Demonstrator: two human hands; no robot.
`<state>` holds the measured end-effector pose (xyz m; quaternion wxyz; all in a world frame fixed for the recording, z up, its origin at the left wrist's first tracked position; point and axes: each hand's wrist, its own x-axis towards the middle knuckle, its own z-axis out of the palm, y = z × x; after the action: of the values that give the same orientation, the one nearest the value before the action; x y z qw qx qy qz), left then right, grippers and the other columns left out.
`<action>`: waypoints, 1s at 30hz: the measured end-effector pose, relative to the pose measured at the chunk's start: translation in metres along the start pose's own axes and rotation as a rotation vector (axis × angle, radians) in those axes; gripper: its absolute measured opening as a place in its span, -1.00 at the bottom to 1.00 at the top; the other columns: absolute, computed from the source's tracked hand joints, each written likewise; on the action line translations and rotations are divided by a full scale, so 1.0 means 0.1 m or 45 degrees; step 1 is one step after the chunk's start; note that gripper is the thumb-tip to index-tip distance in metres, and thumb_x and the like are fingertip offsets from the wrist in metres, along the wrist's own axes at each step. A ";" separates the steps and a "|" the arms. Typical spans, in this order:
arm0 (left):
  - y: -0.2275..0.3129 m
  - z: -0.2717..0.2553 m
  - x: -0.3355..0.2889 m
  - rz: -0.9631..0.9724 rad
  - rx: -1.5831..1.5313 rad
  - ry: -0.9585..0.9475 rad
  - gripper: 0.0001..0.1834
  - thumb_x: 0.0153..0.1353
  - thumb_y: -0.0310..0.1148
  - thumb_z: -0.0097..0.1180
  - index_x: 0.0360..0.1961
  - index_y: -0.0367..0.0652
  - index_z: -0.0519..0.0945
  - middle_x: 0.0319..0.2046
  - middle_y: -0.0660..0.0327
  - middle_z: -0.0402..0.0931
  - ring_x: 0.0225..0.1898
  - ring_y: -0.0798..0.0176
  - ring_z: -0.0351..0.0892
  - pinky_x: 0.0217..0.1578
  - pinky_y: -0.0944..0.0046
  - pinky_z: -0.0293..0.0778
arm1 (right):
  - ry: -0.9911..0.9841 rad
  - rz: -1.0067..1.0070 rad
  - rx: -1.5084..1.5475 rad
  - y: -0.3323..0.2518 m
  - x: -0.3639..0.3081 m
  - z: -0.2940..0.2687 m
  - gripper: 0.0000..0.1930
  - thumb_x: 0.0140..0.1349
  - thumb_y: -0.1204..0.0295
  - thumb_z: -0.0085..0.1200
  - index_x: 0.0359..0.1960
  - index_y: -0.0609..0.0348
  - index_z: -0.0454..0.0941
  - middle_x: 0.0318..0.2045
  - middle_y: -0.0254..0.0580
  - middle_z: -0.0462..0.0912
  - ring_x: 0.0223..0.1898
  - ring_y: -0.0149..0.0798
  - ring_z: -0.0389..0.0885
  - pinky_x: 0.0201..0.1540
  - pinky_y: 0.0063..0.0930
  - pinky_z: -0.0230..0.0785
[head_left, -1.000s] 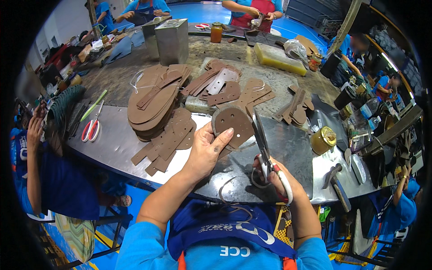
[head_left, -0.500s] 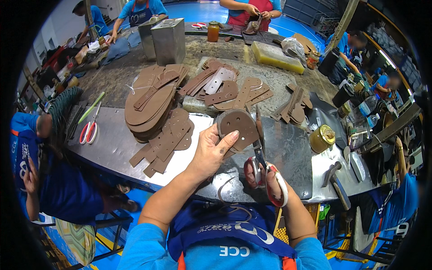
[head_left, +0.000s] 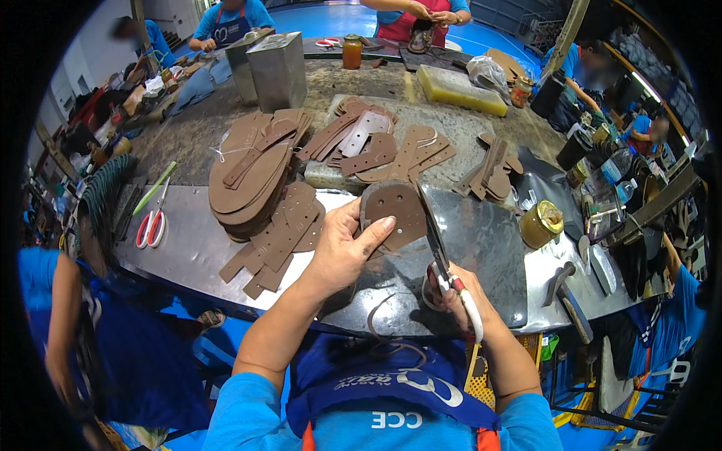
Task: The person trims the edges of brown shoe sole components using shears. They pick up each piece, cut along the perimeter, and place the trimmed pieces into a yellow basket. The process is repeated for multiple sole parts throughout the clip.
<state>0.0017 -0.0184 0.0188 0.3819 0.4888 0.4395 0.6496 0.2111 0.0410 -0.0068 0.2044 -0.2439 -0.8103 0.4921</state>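
Observation:
My left hand [head_left: 340,252] pinches a brown leather piece [head_left: 398,207] with a rounded edge and punched holes, thumb on top. My right hand [head_left: 457,289] grips scissors [head_left: 436,237] with white and red handles. Their blades point away from me along the right edge of the leather piece and look nearly together. Both hands are above a dark mat [head_left: 489,263], where a thin curled strip [head_left: 376,312] lies near my front. Left of my left hand are overlapping brown strap pieces [head_left: 282,240] with holes, and behind them a tied stack of sole-shaped pieces [head_left: 244,192].
More cut pieces [head_left: 410,154] lie beyond my hands. A second pair of scissors [head_left: 153,225] rests at left. On the right stand a glue jar [head_left: 541,224] and a hammer [head_left: 568,304]. Metal cans [head_left: 278,71] and a yellow foam block [head_left: 462,90] are farther back. Co-workers surround the table.
The scissors have swung more upright and their handles have come together; the blades now lie beside the leather piece's right edge. The co-worker at left has shifted nearer the lower left.

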 end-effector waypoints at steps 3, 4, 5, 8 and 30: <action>0.07 -0.07 0.01 -0.048 0.036 -0.071 -0.77 0.14 -0.45 0.04 -0.18 -0.32 0.49 -0.36 0.28 0.53 -0.35 0.51 0.41 -0.29 0.46 0.38 | 0.001 0.021 -0.025 -0.01 -0.02 -0.01 -0.58 0.10 0.02 -0.07 -0.45 0.20 0.31 -0.68 -0.12 0.38 -0.61 -0.07 0.38 -0.47 -0.34 0.28; 0.09 -0.08 0.01 -0.051 0.027 -0.098 -0.77 0.14 -0.45 0.04 -0.18 -0.32 0.49 -0.36 0.28 0.53 -0.35 0.50 0.41 -0.29 0.46 0.38 | 0.003 0.029 -0.036 -0.01 -0.03 -0.01 -0.58 0.10 0.02 -0.07 -0.46 0.20 0.32 -0.69 -0.12 0.37 -0.61 -0.08 0.38 -0.47 -0.34 0.28; 0.09 -0.08 0.01 -0.076 0.044 -0.100 -0.77 0.14 -0.44 0.04 -0.18 -0.32 0.49 -0.35 0.28 0.53 -0.34 0.51 0.41 -0.28 0.46 0.38 | 0.005 0.036 -0.047 0.00 -0.03 -0.01 -0.58 0.10 0.01 -0.07 -0.46 0.19 0.32 -0.69 -0.12 0.37 -0.62 -0.08 0.37 -0.48 -0.34 0.28; 0.09 -0.07 -0.01 -0.094 0.036 -0.102 -0.76 0.14 -0.44 0.04 -0.17 -0.33 0.49 -0.35 0.28 0.52 -0.33 0.51 0.41 -0.27 0.46 0.37 | -0.039 0.063 -0.073 0.00 -0.07 -0.04 -0.60 0.10 0.05 -0.06 -0.46 0.21 0.32 -0.68 -0.09 0.37 -0.60 -0.06 0.39 -0.46 -0.33 0.29; 0.17 -0.06 -0.01 -0.196 0.119 -0.301 -0.79 0.12 -0.44 0.05 -0.24 -0.34 0.50 -0.44 0.34 0.48 -0.43 0.55 0.36 -0.40 0.49 0.34 | -0.121 0.077 -0.049 0.02 -0.07 -0.13 -0.56 0.01 0.07 -0.09 -0.26 0.20 0.25 -0.47 -0.10 0.39 -0.41 -0.10 0.40 -0.30 -0.34 0.26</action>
<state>-0.0050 -0.0258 0.0344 0.4565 0.5441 0.4575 0.5351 0.2246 0.0467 -0.0039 0.1460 -0.2486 -0.8206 0.4935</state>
